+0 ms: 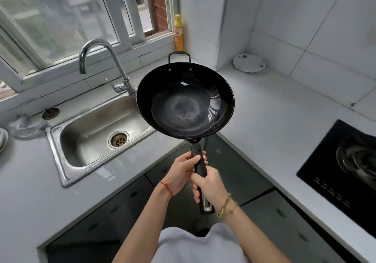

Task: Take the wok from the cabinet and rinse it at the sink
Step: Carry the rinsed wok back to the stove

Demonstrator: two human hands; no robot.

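Observation:
A black wok with a long black handle and a small loop handle at its far side is held level in the air, over the counter corner just right of the sink. My left hand grips the handle near the bowl. My right hand grips it lower down, close to the handle's end. The steel sink holds nothing, and its drain shows. The chrome faucet curves over the sink's back edge with no water running.
A yellow bottle stands on the window ledge in the corner. A white dish lies on the right counter by the wall. A black induction hob is set in the right counter. Dark cabinet doors run below. Crumpled plastic lies left of the sink.

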